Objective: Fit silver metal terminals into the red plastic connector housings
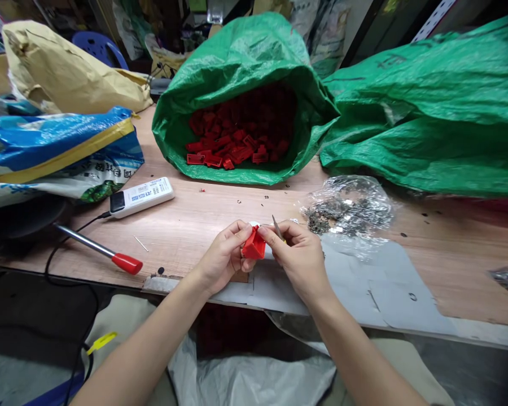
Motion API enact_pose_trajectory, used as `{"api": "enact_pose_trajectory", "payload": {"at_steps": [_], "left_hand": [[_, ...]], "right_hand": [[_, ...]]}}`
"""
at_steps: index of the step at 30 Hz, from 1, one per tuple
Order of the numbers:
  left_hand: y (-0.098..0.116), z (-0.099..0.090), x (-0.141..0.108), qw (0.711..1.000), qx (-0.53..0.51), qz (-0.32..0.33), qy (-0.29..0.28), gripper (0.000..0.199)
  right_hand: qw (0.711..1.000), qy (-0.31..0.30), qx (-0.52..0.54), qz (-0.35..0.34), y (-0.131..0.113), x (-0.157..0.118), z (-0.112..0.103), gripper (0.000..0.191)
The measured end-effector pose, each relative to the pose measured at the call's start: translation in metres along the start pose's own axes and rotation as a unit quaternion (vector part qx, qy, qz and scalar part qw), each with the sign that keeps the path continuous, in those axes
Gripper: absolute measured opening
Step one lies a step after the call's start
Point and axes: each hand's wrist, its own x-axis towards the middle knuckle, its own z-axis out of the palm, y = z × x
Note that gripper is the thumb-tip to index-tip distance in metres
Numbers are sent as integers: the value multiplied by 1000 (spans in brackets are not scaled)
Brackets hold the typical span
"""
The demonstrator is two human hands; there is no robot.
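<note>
My left hand (227,251) is closed around a small red plastic part (254,246), held up over the front of the table. With thumb and fingertips my right hand (298,256) touches the part's upper right side. A thin pointed metal tool (276,226), with a bit of yellow near its lower end, is gripped in the right hand; it looks like tweezers or a small blade, tip pointing up. Behind the hands, a green woven sack (241,53) lies with its mouth toward me, full of similar red parts (237,144).
A clear plastic bag of small metal pieces (347,208) lies right of my hands, by a grey sheet (364,282). To the left are a white corded device (141,197) and a red-tipped metal lever (127,263). Another green sack (432,107) fills the back right.
</note>
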Motion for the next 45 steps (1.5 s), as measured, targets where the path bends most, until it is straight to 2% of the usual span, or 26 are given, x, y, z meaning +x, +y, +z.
{"api": "enact_pose_trajectory", "payload": {"at_steps": [3, 9, 12, 20, 27, 30, 38, 41, 45], "left_hand": [[0, -1, -1, 1000, 4, -2, -4, 40], [1, 0, -6, 1000, 15, -5, 2, 40], [2, 0, -6, 1000, 19, -7, 3, 40], [2, 0, -7, 1000, 16, -7, -6, 40], [3, 0, -6, 1000, 18, -18, -3, 41], [2, 1, -7, 999, 20, -26, -1, 42], [3, 1, -7, 1000, 7, -20, 5, 41], [2, 0, -6, 1000, 5, -17, 8, 41], [0, -3, -5, 1000, -6, -13, 12, 41]], "right_hand": [[1000, 4, 15, 0, -1, 0, 1, 25], [996, 24, -59, -62, -5, -4, -1, 17], [997, 10, -57, -55, -4, -4, -1, 19], [999, 20, 12, -28, 2, -4, 4, 30], [997, 64, 6, -36, 0, -9, 8, 20], [996, 80, -9, -44, 0, -9, 7, 23], [998, 29, -40, -48, -1, -7, 4, 20], [998, 8, -39, -44, -2, -5, 2, 25], [996, -52, -66, -32, -6, -3, -7, 34]]}}
